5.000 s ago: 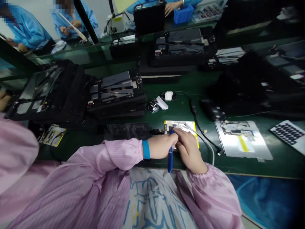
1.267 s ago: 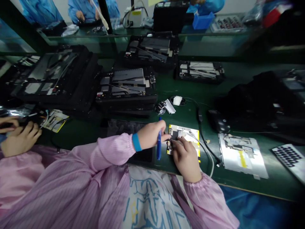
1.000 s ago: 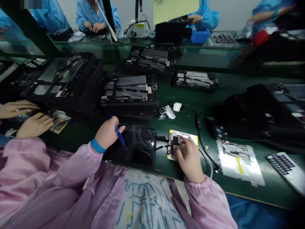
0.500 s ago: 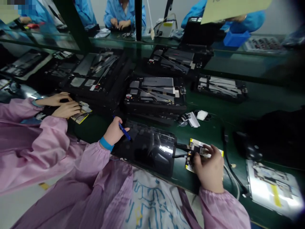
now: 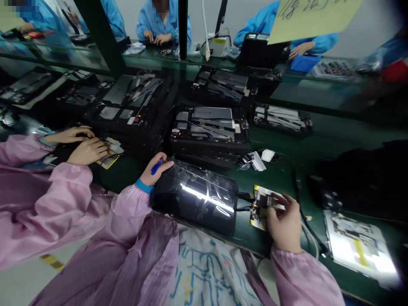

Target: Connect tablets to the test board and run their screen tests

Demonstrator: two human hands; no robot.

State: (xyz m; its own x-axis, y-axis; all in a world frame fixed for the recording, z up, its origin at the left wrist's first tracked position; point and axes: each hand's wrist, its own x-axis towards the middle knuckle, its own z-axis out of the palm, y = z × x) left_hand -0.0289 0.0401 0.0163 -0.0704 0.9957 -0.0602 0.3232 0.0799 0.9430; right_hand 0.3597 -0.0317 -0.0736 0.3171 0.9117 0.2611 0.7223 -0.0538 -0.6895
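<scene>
Nearest, along the edge of a green bench (image 5: 285, 165), a glossy black panel (image 5: 197, 202) lies flat, its long axis running left to right, the right end slanting slightly toward the wearer. Two black ribbon cables (image 5: 245, 196) lead from that end to a small yellow-edged circuit board (image 5: 261, 203). The left hand (image 5: 153, 174) has its fingers curled around a blue pen (image 5: 156, 167), thumb on the panel's far left corner. The right hand (image 5: 287, 223) bends over the board; whether its fingers pinch anything cannot be told. Further right lies a silver plate (image 5: 360, 244). At left, a neighbour's hands (image 5: 88, 151) touch another yellow-edged board (image 5: 114, 149). Beyond are stacked opened devices (image 5: 210, 127), then people in blue sleeves (image 5: 178, 27).
</scene>
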